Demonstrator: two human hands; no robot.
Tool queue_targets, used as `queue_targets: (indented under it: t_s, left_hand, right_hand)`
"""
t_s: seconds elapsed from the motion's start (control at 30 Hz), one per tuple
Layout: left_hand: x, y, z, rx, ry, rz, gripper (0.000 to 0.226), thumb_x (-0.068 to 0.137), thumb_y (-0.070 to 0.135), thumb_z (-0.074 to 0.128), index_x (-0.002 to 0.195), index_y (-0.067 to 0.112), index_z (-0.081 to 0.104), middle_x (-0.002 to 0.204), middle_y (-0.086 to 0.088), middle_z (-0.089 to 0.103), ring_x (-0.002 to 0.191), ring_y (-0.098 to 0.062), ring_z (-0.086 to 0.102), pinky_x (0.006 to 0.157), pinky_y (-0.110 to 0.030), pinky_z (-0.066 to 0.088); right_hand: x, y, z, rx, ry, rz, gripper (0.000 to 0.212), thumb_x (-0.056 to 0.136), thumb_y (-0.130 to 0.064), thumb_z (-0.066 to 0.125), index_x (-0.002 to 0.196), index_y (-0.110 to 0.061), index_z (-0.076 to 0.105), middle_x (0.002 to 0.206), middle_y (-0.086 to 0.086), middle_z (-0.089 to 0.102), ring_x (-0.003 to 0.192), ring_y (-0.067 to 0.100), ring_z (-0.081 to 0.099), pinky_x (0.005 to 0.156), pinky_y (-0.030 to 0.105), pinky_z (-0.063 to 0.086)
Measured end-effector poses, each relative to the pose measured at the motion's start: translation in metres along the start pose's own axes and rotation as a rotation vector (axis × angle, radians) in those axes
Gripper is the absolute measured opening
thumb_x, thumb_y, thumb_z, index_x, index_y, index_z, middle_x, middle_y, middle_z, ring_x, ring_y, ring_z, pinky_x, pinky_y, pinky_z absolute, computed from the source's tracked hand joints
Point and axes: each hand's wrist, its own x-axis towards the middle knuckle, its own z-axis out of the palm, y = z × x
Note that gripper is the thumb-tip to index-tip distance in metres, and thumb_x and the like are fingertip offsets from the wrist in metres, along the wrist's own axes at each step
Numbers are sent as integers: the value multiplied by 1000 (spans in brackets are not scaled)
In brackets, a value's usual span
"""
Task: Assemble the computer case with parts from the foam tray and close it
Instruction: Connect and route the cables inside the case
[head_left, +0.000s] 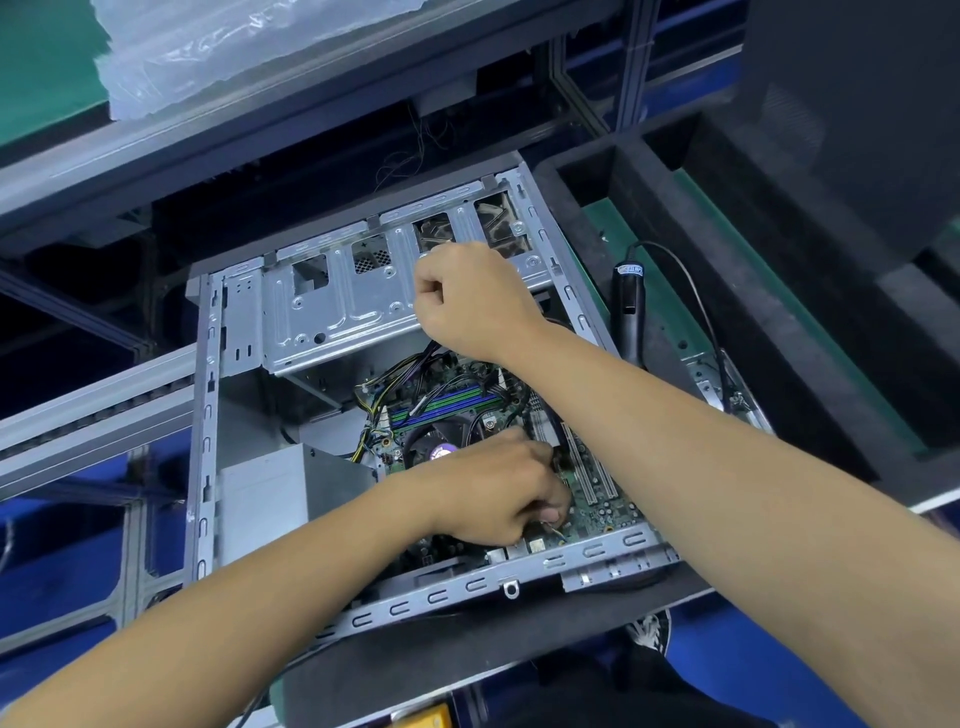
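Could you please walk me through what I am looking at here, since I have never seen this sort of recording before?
There is no machine here: a person wears a camera on the head, so this single picture looks forward and down along both bare arms. In front lies an open computer case, its side panel off, with the motherboard showing inside and a metal drive cage at the far end. The left hand reaches down onto the motherboard with curled fingers, seemingly pinching something small near the board's edge; what it is cannot be made out. The right hand is curled at the edge of the drive cage, above a bundle of cables; whether it grips anything is unclear. To the right sits a black foam tray, and in it a black electric screwdriver with its cord.
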Motion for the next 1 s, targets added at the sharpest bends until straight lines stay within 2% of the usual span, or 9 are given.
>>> queue_targets:
  t_s: [0.13, 0.23, 0.3, 0.37, 0.5, 0.63, 0.8, 0.9, 1.0]
  left_hand:
    - [0, 0, -7, -174, -61, 18, 23, 84, 1, 54, 95, 18, 66, 92, 7, 65, 91, -11, 47, 92, -28, 34]
    - [-1, -3, -7, -193, -64, -11, 16, 86, 14, 64, 101, 16, 63, 99, 1, 62, 97, -15, 52, 92, -29, 40]
    - [-1, -1, -5, -142, -22, -21, 14, 88, 23, 64, 99, 15, 65, 96, -1, 63, 95, -19, 54, 87, -31, 44]
    - [-1, 1, -4, -31, 17, 0, 10, 89, 17, 60, 97, 14, 67, 93, -1, 66, 95, -22, 56, 84, -32, 45]
    - [-1, 3, -3, 194, -18, 11, 23, 77, 8, 58, 100, 11, 60, 94, -6, 63, 97, -26, 56, 83, -34, 45]
    - [-3, 8, -6, 200, 8, 50, 20, 81, 19, 61, 97, 6, 59, 90, -9, 61, 90, -28, 54, 78, -38, 47]
    - [1, 9, -8, 266, -1, 81, 20, 80, 5, 58, 100, 7, 61, 88, -6, 62, 89, -25, 52, 78, -35, 45]
    - [-1, 7, -5, 264, 11, 13, 32, 81, -2, 49, 112, 5, 54, 72, -3, 49, 73, -25, 44, 64, -32, 36]
    - [0, 6, -2, 260, 46, -61, 16, 80, 1, 55, 95, 8, 55, 66, -1, 44, 73, -28, 53, 65, -29, 31]
  right_hand:
    - [0, 0, 0, 1, 7, 4, 20, 79, -4, 49, 61, -11, 45, 70, 9, 57, 64, 21, 46, 54, 27, 36]
    - [0, -2, 0, 0, 4, 3, 21, 80, -5, 49, 61, -12, 44, 69, 7, 55, 64, 21, 45, 54, 28, 36]
    - [1, -2, 0, -4, -2, 3, 20, 79, -5, 49, 61, -11, 44, 71, 11, 58, 64, 21, 46, 55, 28, 36]
    - [1, -1, 0, -5, -7, 7, 19, 79, -5, 49, 61, -11, 45, 72, 13, 60, 65, 23, 48, 55, 29, 37]
    - [0, -1, -1, -1, -11, 7, 29, 78, -5, 49, 56, -19, 37, 66, 4, 53, 64, 22, 48, 52, 25, 32]
    - [0, -3, -2, 10, -13, 4, 33, 78, -5, 49, 54, -22, 34, 63, -1, 47, 62, 20, 45, 51, 25, 29]
    - [-1, -3, -2, 16, -14, 8, 33, 78, -4, 49, 54, -21, 35, 63, 0, 48, 61, 19, 44, 50, 24, 28]
    - [-1, -3, -2, 16, -14, 2, 33, 79, -4, 49, 54, -21, 35, 65, 2, 51, 61, 19, 44, 50, 24, 30]
    - [0, -3, -2, 9, -11, -3, 33, 79, -5, 49, 54, -21, 35, 66, 3, 53, 62, 20, 46, 51, 25, 32]
